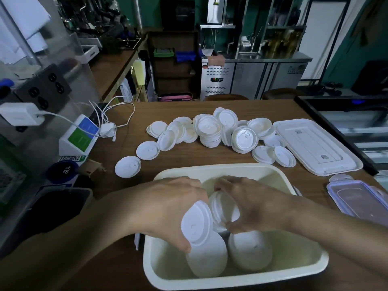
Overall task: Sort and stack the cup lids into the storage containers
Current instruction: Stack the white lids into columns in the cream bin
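A cream storage container (235,170) stands on the wooden table right in front of me. Both hands are inside it. My left hand (174,204) grips one end of a stack of white cup lids (197,224) lying on its side. My right hand (252,204) holds the other end of the same stack. Two more stacks of lids (249,252) lie on the container floor below. Behind the container a loose heap of white lids (210,131) spreads across the table, with single lids (127,166) at its left.
A white container cover (317,145) lies at the right, a clear clip-lock cover (359,196) nearer me. At the left are a charger with cables (108,130), a small white display stand (78,137), a blue cap (62,171) and a black bin (58,208).
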